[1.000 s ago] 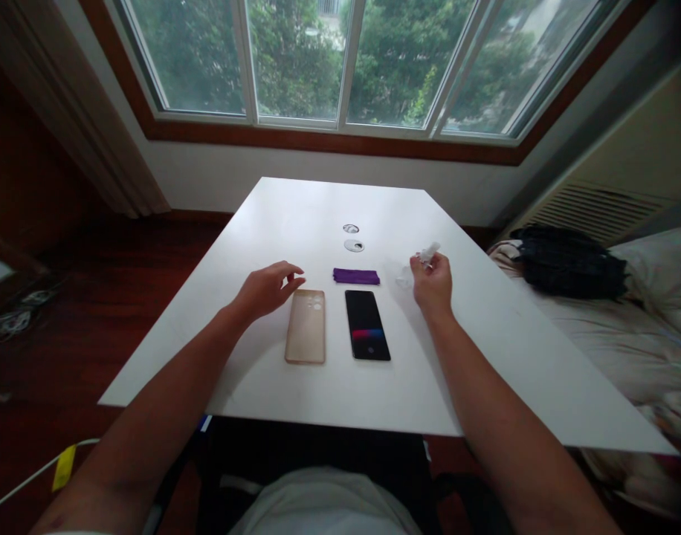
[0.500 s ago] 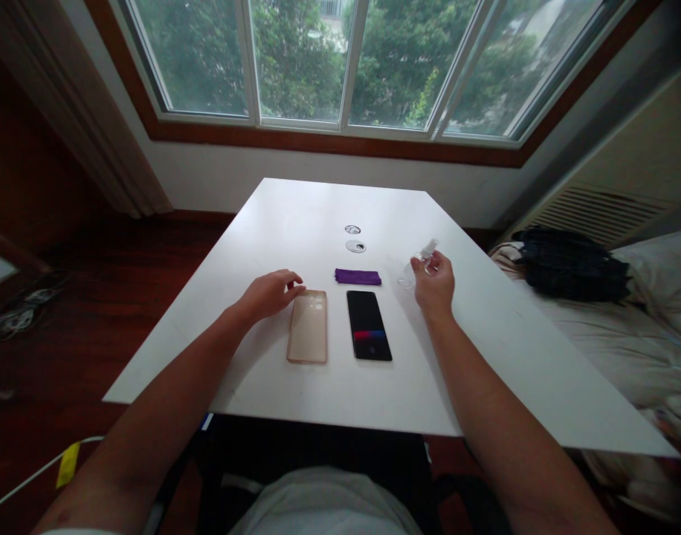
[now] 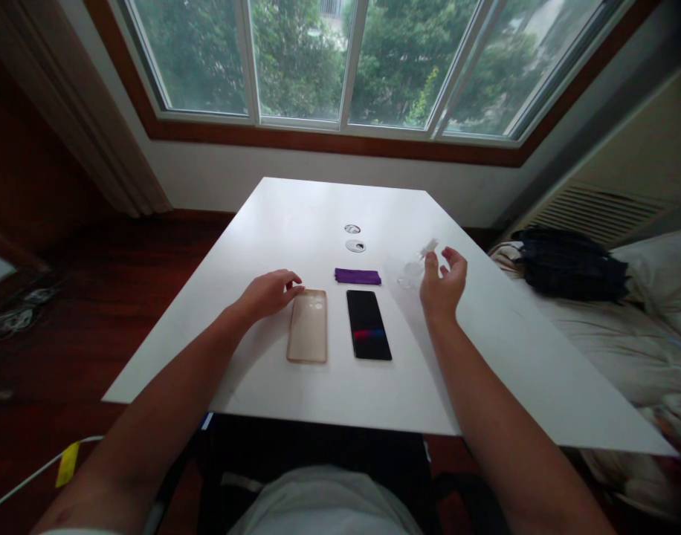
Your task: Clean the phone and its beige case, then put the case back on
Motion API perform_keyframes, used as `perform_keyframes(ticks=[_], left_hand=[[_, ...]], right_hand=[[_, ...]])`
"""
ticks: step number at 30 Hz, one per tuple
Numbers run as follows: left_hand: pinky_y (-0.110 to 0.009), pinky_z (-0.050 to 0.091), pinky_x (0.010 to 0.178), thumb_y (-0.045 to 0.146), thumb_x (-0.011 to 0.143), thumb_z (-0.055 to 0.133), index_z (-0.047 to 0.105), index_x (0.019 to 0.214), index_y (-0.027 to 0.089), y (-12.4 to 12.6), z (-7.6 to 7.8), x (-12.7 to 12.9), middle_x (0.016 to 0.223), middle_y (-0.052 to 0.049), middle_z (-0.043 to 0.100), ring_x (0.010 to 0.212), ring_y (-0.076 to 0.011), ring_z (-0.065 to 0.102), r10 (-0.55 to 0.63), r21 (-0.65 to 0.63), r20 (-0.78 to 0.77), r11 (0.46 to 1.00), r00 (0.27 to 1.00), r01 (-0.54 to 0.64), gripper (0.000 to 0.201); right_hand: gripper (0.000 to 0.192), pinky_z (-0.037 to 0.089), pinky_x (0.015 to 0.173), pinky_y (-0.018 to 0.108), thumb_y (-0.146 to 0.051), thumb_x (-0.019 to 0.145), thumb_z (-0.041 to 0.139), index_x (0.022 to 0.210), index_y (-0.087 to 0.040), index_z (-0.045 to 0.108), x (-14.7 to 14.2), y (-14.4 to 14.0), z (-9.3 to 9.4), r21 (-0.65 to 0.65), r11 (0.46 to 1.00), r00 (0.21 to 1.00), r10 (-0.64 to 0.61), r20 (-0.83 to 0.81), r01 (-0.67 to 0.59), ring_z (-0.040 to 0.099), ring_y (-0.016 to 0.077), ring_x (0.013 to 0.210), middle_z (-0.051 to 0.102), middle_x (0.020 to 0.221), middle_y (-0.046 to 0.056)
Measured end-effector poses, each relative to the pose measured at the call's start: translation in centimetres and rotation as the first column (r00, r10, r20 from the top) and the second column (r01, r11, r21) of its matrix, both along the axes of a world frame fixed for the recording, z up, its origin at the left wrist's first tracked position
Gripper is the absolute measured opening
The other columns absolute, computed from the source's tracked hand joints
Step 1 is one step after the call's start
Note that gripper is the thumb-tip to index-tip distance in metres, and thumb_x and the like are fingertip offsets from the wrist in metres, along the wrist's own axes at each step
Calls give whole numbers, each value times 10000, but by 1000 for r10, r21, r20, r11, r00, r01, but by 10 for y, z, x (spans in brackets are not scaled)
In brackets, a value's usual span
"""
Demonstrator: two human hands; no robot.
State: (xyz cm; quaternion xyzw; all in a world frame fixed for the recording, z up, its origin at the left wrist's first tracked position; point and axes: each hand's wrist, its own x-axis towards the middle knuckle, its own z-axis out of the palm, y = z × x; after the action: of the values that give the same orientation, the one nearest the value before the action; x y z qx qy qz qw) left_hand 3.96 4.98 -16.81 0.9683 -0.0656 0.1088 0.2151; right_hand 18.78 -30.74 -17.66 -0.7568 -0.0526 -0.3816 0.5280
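My left hand rests on the table by the top left corner of a clear, pinkish phone case. Its fingers are loosely bent and apart, with nothing visible in them, and the fingertips are at or close to the case's edge. A phone with a dark screen and a red-blue glow lies to the right of the case. My right hand is raised with thumb and fingers apart, holding nothing. Just left of it lies a small clear plastic bottle with a whitish top, partly hard to make out against the table.
Above the phone lies a folded purple cloth. Two small round stickers or discs, a nearer one and a farther one, lie beyond it. The white table faces a window. A black bag sits on a bed at the right.
My right hand has let go of the clear bottle and shifted slightly right, its fingers opening. The bottle stays lying on the table. My left hand has not moved.
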Motion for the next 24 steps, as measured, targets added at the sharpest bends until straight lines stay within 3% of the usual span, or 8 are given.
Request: perform_keyframes(ticks=[12, 17, 19, 21, 23, 24], left_hand=[[-303, 424, 728, 497, 961, 517, 698, 1073, 246, 0, -1, 1, 1009, -33, 690, 846, -178, 613, -2, 28, -18, 1000, 1000, 2, 329], [-300, 438, 743, 492, 958, 525, 701, 1078, 239, 1, -1, 1, 1017, -41, 692, 844, -179, 617, -4, 27, -20, 1000, 1000, 4, 330], [-301, 445, 761, 489, 958, 526, 700, 1077, 235, 1, -1, 1, 1017, -42, 691, 846, -180, 616, -11, 22, -13, 1000, 1000, 11, 330], [-302, 448, 769, 487, 957, 526, 700, 1076, 234, 1, 0, 1, 1015, -42, 691, 852, -181, 618, -13, 18, -16, 1000, 1000, 13, 329], [-303, 447, 770, 487, 955, 527, 701, 1076, 235, 1, 0, 1, 1014, -41, 692, 857, -182, 619, -10, 15, -25, 1000, 1000, 10, 329], [-303, 446, 769, 486, 955, 527, 701, 1076, 236, 0, 1, 1, 1014, -41, 692, 856, -181, 619, -7, 13, -27, 1000, 1000, 8, 328]], right_hand=[[406, 426, 1073, 422, -454, 945, 567, 1248, -187, 526, -30, 13, 21, -108, 994, 991, -1, 134, 16, 532, 222, 1229, 546, 1283, 101], [211, 484, 948, 390, -357, 963, 515, 1061, -182, 583, -44, 18, 35, -83, 996, 969, -12, 246, 33, 572, 222, 1114, 591, 1145, 93], [169, 493, 907, 383, -327, 966, 490, 941, -182, 574, -55, 25, 45, -32, 999, 961, 35, 276, -27, 592, 213, 1016, 601, 1025, 84], [196, 502, 877, 382, -308, 962, 462, 821, -190, 528, -76, 37, 60, -1, 987, 951, 158, 268, -163, 600, 195, 900, 579, 887, 61], [245, 495, 733, 345, -291, 943, 480, 719, -193, 490, -111, 53, 81, -20, 943, 920, 329, 214, -333, 572, 171, 752, 536, 767, 39], [253, 462, 648, 322, -264, 929, 504, 688, -192, 488, -133, 62, 93, -25, 892, 877, 448, 176, -451, 538, 154, 675, 519, 716, 27]])
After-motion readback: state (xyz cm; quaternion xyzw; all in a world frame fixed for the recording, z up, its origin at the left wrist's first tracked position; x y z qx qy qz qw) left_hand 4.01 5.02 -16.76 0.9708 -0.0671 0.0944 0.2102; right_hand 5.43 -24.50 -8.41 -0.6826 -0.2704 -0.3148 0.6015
